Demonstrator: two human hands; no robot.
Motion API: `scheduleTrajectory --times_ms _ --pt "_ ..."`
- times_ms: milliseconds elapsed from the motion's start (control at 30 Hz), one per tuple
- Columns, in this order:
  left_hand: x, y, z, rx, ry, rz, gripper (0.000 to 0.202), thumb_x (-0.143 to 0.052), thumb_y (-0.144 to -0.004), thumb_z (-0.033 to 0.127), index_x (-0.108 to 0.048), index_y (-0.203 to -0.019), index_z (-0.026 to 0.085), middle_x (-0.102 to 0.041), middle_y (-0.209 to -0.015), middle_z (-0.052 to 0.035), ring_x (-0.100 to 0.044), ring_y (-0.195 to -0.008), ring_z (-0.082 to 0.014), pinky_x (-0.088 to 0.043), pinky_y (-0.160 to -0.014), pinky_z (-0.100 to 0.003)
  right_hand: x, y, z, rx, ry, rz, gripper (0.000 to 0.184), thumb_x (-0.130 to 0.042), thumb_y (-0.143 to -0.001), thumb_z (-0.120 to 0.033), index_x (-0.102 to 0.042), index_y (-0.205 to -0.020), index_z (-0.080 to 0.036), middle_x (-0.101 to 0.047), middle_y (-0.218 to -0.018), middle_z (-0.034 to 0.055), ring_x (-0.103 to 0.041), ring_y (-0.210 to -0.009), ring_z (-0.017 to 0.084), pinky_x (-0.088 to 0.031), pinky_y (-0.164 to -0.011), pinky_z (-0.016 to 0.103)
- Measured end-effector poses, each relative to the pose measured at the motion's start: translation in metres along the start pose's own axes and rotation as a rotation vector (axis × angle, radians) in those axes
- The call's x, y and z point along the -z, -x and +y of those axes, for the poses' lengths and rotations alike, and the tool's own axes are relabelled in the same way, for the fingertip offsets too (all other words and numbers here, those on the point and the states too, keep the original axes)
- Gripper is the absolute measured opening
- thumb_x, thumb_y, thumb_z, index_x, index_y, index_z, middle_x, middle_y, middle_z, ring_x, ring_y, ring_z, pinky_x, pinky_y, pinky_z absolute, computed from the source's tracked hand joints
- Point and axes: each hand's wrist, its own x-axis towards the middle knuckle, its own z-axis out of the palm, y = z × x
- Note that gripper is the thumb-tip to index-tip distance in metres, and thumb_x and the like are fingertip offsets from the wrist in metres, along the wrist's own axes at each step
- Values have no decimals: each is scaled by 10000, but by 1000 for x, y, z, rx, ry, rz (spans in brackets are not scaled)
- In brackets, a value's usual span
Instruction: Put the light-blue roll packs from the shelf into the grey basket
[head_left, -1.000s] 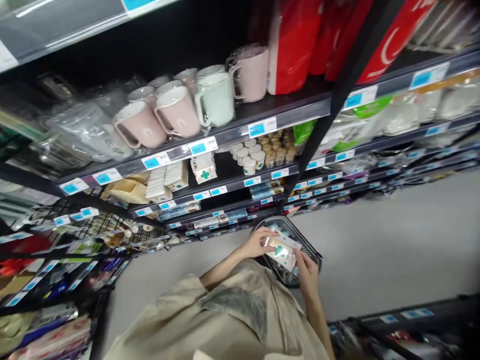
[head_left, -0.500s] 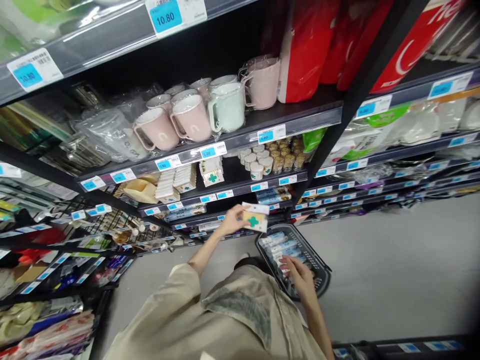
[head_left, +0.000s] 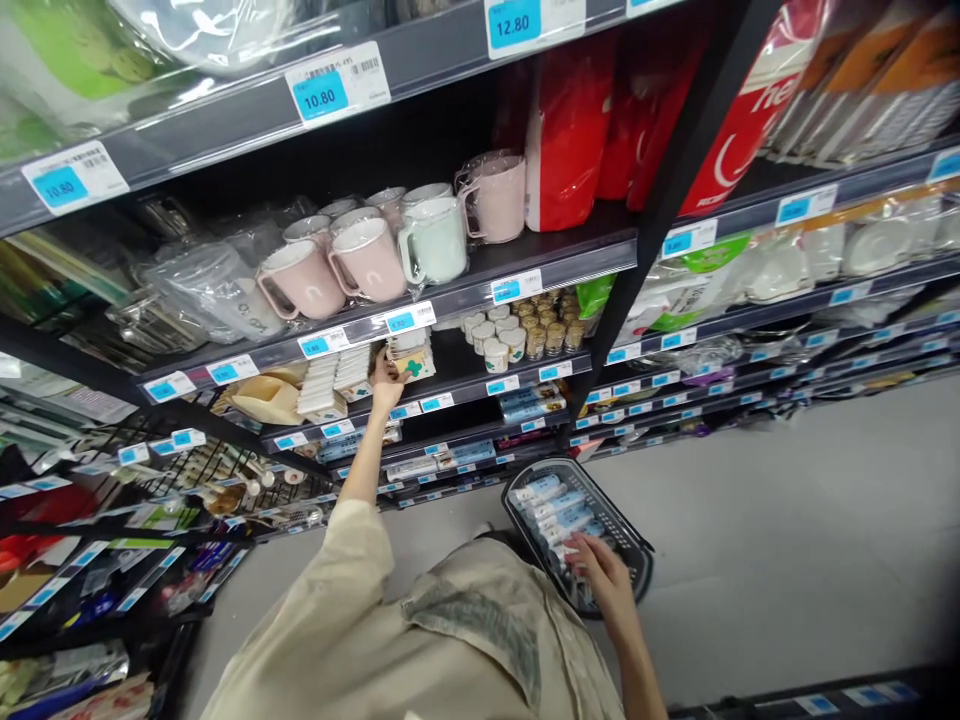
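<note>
My left hand (head_left: 386,378) pinches a clover-printed packet (head_left: 413,367) at the shelf (head_left: 454,366), where a nudge could topple neighbouring packets (head_left: 352,374), while over the basket (head_left: 613,515) I can't tell whether my right hand (head_left: 606,578) grips anything.

From my distant post I see the packet (head_left: 412,368) in white and pale yellow, with a green clover print. From it, toward eleven o'clock, the two front mugs (head_left: 371,262) are pink; toward twelve, one mug (head_left: 439,243) is mint green. At one o'clock the bag (head_left: 568,145) is red. Between four and five, the basket (head_left: 615,510) is dark grey, its packs (head_left: 561,515) blue and white.
</note>
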Motion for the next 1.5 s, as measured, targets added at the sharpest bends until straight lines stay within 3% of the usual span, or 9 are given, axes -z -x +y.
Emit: scheduleTrajectory --times_ms 200,333,433,500,667,800,967,1233,1500 --pt "1 16 -4 -47 -186 67 578 -857 -762 145 -503 -1217 168 -590 -1112 -79 -620 -767 -157 -575 -839 -344 4 -2 6 1 15 -10 678 -821 -646 -819 -788 -895 -189 -820 -928 119 -753 -720 263 -588 -593 335" --pt "1 19 -3 -102 -304 125 496 -880 -758 155 -529 -1107 190 -517 -1281 -153 -629 -1109 -272 -537 -1036 -427 3 -6 10 2 18 -38 649 -820 -680 -792 -782 -910 -186 -818 -931 117 -748 -719 252 -583 -595 327" --pt "0 21 0 -183 -361 106 344 -819 -827 122 -601 -1087 179 -465 -1412 -176 -494 -1387 -337 -432 -1196 -484 1 -8 12 -1 20 -42 666 -815 -671 -804 -775 -910 -184 -816 -919 116 -746 -707 249 -576 -587 323" --pt "-3 21 2 -216 -370 77 299 -742 -879 78 -648 -1152 154 -423 -1507 -185 -442 -1455 -343 -386 -1244 -509 0 -9 12 -2 22 -44 670 -814 -666 -808 -772 -913 -186 -816 -913 113 -745 -703 246 -571 -582 318" --pt "-8 21 6 -165 -335 25 385 -691 -890 55 -729 -1257 168 -314 -1662 -181 -517 -1429 -378 -472 -1200 -513 0 -7 11 3 24 -35 665 -814 -666 -803 -773 -921 -191 -817 -911 110 -742 -703 245 -571 -580 317" --pt "-9 22 8 -143 -284 -1 441 -737 -881 105 -743 -1314 190 -261 -1732 -162 -465 -1493 -411 -484 -1205 -546 0 -6 10 -2 34 -25 671 -807 -668 -806 -773 -919 -184 -816 -921 113 -744 -706 241 -573 -589 311" --pt "-9 20 10 -57 -287 -49 709 -815 -833 150 -641 -1484 372 -281 -1766 -41 -458 -1536 -356 -464 -1246 -507 -3 -9 6 -16 57 -20 699 -794 -647 -823 -768 -923 -182 -813 -917 124 -748 -709 252 -574 -579 313" --pt "-16 6 17 -17 -314 -24 757 -774 -812 19 -644 -1489 332 -382 -1716 -101 -517 -1499 -339 -444 -1270 -491 -7 -10 2 -20 64 -32 679 -789 -625 -824 -765 -890 -199 -811 -893 123 -752 -695 262 -582 -570 322" --pt "-20 13 23 -31 -349 -12 772 -775 -829 54 -603 -1527 337 -373 -1700 -124 -612 -1402 -351 -495 -1236 -500 -5 -11 6 -22 52 -30 664 -793 -621 -824 -765 -888 -217 -814 -889 121 -760 -697 284 -600 -566 353"
